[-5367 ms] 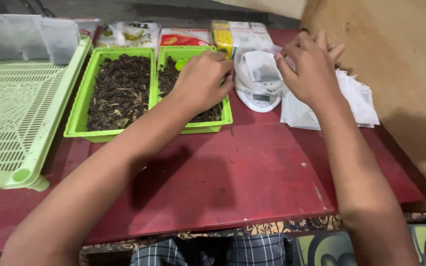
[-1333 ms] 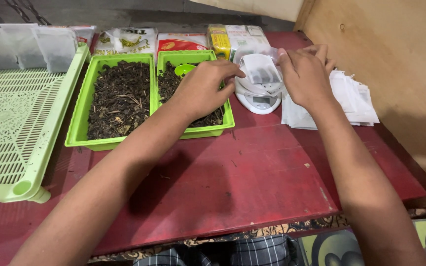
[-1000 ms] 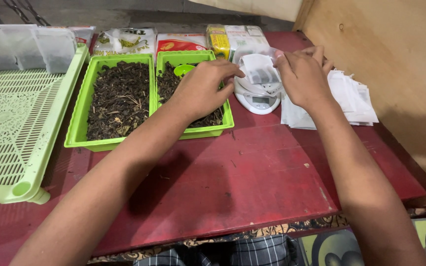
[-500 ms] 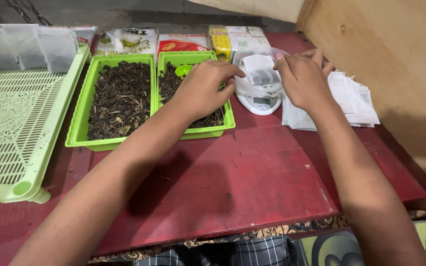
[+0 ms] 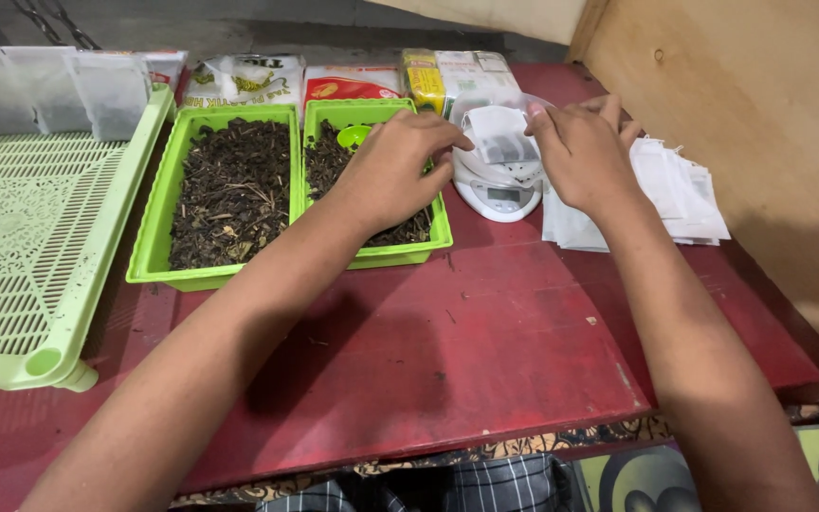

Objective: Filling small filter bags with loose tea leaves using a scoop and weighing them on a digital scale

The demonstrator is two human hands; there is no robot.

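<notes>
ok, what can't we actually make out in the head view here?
- Scale: its pan is hidden by the white filter bag and both hands; its display is too small to tell.
- Right-hand green tray: the left hand covers much of its dried leaves.
- Green scoop: mostly behind the left hand.
- Right hand: its fingertips are hidden, so its grip is unclear.
- Slotted rack: cut off at the left edge.

red table (image 5: 485,341) | green trays (image 5: 229,180) | scale (image 5: 500,190) | white sachets (image 5: 684,190) | rack (image 5: 21,246)
</notes>
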